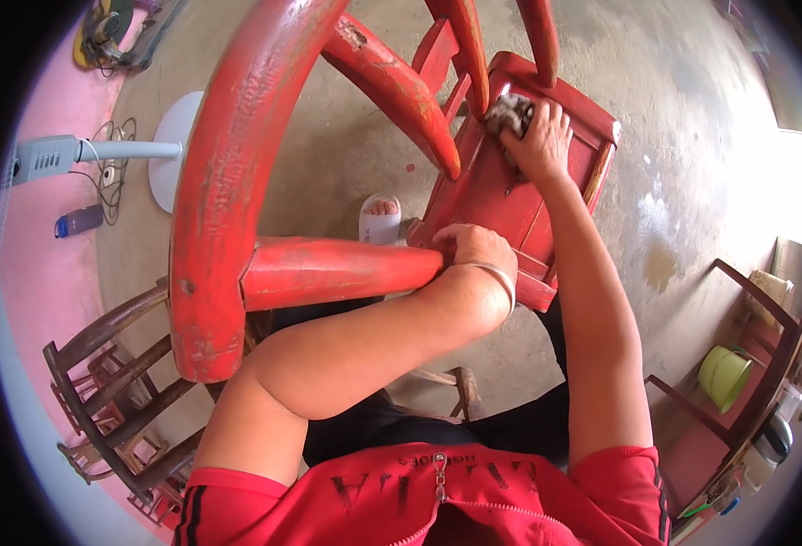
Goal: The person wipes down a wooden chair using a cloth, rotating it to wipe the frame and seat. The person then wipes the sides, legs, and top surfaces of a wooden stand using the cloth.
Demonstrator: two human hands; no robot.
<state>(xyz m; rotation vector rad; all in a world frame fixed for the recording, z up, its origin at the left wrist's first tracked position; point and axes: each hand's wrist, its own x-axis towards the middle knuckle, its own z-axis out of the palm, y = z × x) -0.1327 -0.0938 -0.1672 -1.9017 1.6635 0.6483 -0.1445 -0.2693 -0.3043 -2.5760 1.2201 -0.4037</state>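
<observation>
A red-painted wooden chair [216,184] stands before me, its worn back rail and spindles rising close to the camera. Below lies its seat panel [476,198], with bare wood showing along one edge. My right hand [544,140] presses a crumpled grey-and-dark cloth [508,112] to the far part of the seat, beside the foot of a back spindle. With fingers bent around it, my left hand [479,249] grips the near post [346,267] where it meets the seat. A bracelet circles the left wrist.
On the left are a fan's pole [128,150] and round base [172,153], a cable [111,164], a bottle [80,221] and a dark wooden chair [94,368]. A green bucket [725,382] stands under a table on the right. My slippered foot [380,222] is beside the red chair.
</observation>
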